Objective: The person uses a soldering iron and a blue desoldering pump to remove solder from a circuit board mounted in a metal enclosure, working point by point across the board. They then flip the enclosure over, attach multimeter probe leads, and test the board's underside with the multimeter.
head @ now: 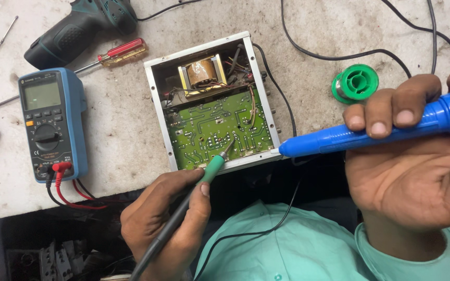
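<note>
**Desk:** What is happening, left to right?

**Photographer:** Left hand (pixel 165 221) is gripping a soldering iron (pixel 212 170), tip touching the green circuit board (pixel 220 127); right hand (pixel 407 156) is clenching a blue desoldering pump (pixel 371 132). Seemingly desoldering; precise nozzle placement needed.

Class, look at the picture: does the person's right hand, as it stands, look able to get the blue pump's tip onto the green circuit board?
Probably yes. The right hand holds the blue pump with its tip at the open metal box's rim, and nothing covers the green circuit board except the soldering iron tip.
</note>
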Demonstrator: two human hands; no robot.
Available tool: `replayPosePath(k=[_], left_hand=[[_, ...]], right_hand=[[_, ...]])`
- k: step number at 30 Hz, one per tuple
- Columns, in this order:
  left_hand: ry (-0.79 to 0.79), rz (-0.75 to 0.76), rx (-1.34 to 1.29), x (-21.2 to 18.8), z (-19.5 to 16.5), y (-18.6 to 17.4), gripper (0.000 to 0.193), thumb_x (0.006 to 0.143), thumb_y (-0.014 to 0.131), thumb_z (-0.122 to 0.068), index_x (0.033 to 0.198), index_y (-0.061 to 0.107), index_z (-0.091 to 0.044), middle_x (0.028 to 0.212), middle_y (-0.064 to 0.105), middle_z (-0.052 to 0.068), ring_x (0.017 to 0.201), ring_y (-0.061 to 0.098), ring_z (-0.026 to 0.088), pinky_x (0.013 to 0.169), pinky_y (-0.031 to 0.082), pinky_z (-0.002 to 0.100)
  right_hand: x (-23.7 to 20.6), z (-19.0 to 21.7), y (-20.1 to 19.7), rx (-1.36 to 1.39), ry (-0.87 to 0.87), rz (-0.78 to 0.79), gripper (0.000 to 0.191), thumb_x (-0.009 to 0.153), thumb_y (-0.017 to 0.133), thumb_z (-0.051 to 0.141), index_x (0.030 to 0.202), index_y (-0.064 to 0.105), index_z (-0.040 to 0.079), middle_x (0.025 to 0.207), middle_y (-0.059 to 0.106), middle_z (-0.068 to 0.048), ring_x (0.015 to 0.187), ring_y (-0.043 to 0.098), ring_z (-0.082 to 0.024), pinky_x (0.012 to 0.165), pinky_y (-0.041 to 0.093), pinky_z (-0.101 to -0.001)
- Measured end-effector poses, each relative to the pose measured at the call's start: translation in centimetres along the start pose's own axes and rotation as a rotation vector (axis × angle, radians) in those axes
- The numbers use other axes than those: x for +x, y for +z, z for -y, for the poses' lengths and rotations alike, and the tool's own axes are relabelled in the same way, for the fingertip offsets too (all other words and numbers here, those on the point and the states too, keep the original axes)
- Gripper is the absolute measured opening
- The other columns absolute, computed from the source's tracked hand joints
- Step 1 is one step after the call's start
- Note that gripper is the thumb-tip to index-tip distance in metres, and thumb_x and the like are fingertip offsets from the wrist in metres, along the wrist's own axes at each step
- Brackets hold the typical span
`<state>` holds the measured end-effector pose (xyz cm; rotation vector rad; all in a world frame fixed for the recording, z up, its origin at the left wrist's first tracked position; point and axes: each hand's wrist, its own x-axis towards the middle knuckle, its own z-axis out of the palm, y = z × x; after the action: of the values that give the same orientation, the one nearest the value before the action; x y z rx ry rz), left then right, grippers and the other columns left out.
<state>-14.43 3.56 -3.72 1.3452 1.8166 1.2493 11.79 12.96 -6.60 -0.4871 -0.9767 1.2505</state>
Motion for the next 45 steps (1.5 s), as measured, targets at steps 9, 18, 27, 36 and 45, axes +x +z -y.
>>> replayPosePath(k=[9, 18, 27, 36, 45], left_hand=[[-0.144, 0.030, -0.099, 0.5, -0.3, -0.2, 0.021, 0.084, 0.075, -0.004, 0.104, 0.080, 0.001, 0.082, 0.078, 0.008, 0.067, 0.068, 0.006, 0.061, 0.051, 0.018], [-0.133, 0.030, -0.066, 0.4, 0.2, -0.2, 0.021, 0.083, 0.075, -0.004, 0.103, 0.079, 0.001, 0.084, 0.079, 0.008, 0.070, 0.071, 0.007, 0.064, 0.054, 0.018], [-0.178, 0.030, -0.022, 0.7, -0.1, -0.3, 0.022, 0.081, 0.075, -0.006, 0.102, 0.080, 0.000, 0.081, 0.080, 0.008, 0.065, 0.071, 0.007, 0.058, 0.052, 0.019], [-0.167, 0.033, -0.020, 0.9, -0.5, -0.2, 0.023, 0.081, 0.076, -0.007, 0.102, 0.079, 0.001, 0.083, 0.080, 0.008, 0.065, 0.070, 0.008, 0.058, 0.051, 0.019], [-0.234, 0.011, -0.073, 0.0, 0.1, -0.2, 0.022, 0.082, 0.076, -0.006, 0.103, 0.080, 0.000, 0.079, 0.079, 0.009, 0.064, 0.069, 0.008, 0.058, 0.050, 0.019]], right_hand=[[0.7, -2.8, 2.5, 0.062, -0.119, -0.040, 0.051, 0.094, 0.075, 0.043, 0.129, 0.051, 0.013, 0.091, 0.056, -0.004, 0.078, 0.054, -0.016, 0.077, 0.048, -0.0352], [0.8, -4.2, 4.3, 0.066, -0.160, -0.030, 0.049, 0.097, 0.070, 0.046, 0.128, 0.051, 0.013, 0.090, 0.054, -0.004, 0.077, 0.052, -0.015, 0.076, 0.047, -0.0347], [0.6, -4.7, 5.2, 0.046, -0.157, -0.010, 0.047, 0.101, 0.066, 0.049, 0.127, 0.050, 0.013, 0.088, 0.052, -0.004, 0.076, 0.050, -0.015, 0.074, 0.045, -0.0342], [-0.2, -5.1, 5.3, 0.023, -0.153, 0.006, 0.046, 0.104, 0.062, 0.052, 0.126, 0.049, 0.013, 0.087, 0.050, -0.004, 0.075, 0.048, -0.015, 0.073, 0.043, -0.0337], [-0.5, -4.8, 5.6, 0.019, -0.117, 0.036, 0.046, 0.107, 0.058, 0.055, 0.125, 0.049, 0.013, 0.086, 0.049, -0.004, 0.074, 0.046, -0.015, 0.072, 0.042, -0.0332]])
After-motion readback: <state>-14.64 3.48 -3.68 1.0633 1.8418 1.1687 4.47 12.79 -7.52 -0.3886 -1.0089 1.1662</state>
